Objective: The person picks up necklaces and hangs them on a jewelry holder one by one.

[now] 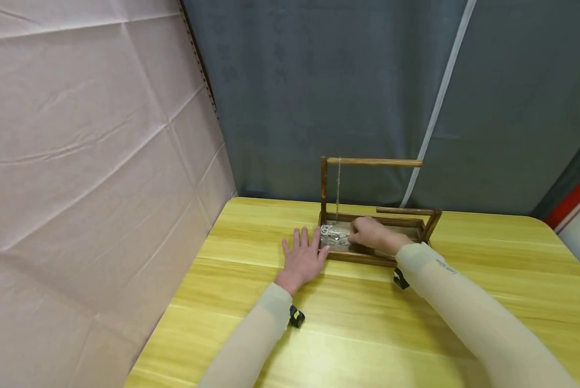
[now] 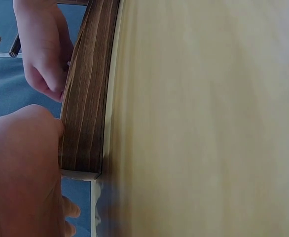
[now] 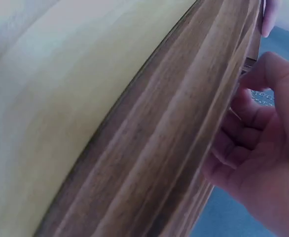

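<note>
While my left hand (image 1: 303,258) lies flat on the bench (image 1: 367,323), right hand (image 1: 374,234) fingers curl onto limp, tangle-prone chains (image 1: 332,235); I'd pinch one end.

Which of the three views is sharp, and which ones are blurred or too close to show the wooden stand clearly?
Head view: evenly lit, sharp; wooden stand, left hand flat on the table, right hand at the silver jewellery. Left wrist view: too close, the table soft, stand edge fairly clear. Right wrist view: soft, the stand's wood fills the frame.
</note>
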